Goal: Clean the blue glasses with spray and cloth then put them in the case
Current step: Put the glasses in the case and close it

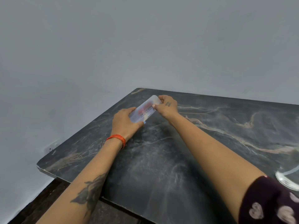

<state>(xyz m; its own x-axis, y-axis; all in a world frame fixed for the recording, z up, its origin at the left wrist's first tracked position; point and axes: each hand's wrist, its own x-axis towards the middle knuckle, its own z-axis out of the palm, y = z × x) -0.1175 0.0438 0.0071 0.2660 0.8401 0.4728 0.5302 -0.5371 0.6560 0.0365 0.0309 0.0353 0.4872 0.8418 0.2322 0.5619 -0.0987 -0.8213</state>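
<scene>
— Case point(145, 110), was it awkward to hold?

— Probably not: it looked light, stiff and smooth, best gripped at the ends. It lay at the table's point(169, 159) far corner. Your left hand point(124, 123) curled round its near end; your right hand point(166, 106) pinched the far end.

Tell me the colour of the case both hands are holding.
The case is translucent frosted white with a red printed mark, in the head view.
</scene>
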